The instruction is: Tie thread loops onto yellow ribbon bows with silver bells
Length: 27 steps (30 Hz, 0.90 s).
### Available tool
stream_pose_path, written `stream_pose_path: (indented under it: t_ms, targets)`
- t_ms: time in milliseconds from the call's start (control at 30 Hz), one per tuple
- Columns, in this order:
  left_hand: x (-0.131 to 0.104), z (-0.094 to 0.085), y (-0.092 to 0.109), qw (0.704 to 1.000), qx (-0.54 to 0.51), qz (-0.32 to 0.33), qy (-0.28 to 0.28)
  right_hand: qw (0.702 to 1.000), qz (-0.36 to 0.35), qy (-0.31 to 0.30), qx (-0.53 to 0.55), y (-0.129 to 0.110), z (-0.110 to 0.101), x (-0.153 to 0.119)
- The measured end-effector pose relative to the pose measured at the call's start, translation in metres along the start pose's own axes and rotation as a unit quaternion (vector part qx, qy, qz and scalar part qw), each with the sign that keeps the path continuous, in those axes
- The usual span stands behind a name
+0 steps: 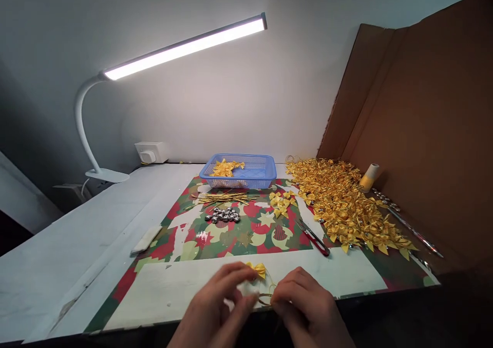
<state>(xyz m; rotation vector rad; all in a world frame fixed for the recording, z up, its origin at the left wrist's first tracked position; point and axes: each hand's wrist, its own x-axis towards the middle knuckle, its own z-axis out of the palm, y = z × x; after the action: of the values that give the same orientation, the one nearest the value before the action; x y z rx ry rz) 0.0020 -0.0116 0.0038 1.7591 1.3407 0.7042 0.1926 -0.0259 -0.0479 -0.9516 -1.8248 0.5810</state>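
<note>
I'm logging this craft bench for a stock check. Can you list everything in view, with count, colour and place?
small bow: one, yellow, at the fingertips, near edge
gold cord: one loop, between the hands
bow heap: too many to count, gold, right side
loose bows: a few, yellow, mid mat
basket: one, blue, far end, some bows inside
gold ties: a bundle, before the basket
bells: a cluster, silver, mid mat
snips: one, red-handled, right of centre
spool: one, yellowish, by the cardboard
cardboard: brown, right
lamp: one, white, lit
mat: red-green patterned
left hand: on the bow
right hand: on the cord
</note>
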Motion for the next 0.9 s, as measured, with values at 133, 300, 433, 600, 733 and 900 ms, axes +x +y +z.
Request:
stream_pose_path:
  t_ms: [133, 300, 433, 600, 733, 900]
  targets:
    - [0.024, -0.007, -0.002, 0.984, 0.166, -0.032, 0.053, 0.978, 0.172, -0.046, 0.111, -0.011, -0.006, 0.006]
    - [0.038, 0.004, -0.008, 0.979, 0.196, -0.031, 0.040, 0.945, 0.257, -0.059, 0.193, -0.011, -0.009, 0.008]
    - [0.037, 0.008, -0.007, 0.988, 0.154, -0.018, 0.027, 0.941, 0.260, -0.022, 0.213, -0.005, -0.009, 0.008]
    - [0.031, 0.003, 0.004, 1.000, 0.016, -0.023, 0.001, 0.932, 0.258, -0.028, 0.254, -0.009, -0.003, 0.009]
    - [0.023, 0.002, 0.013, 0.994, -0.100, -0.015, -0.030, 0.966, 0.178, 0.020, 0.188, -0.018, 0.005, 0.010]
    - [0.008, 0.001, 0.022, 0.984, -0.178, 0.007, -0.026, 0.987, -0.013, 0.161, 0.018, -0.020, 0.005, 0.010]
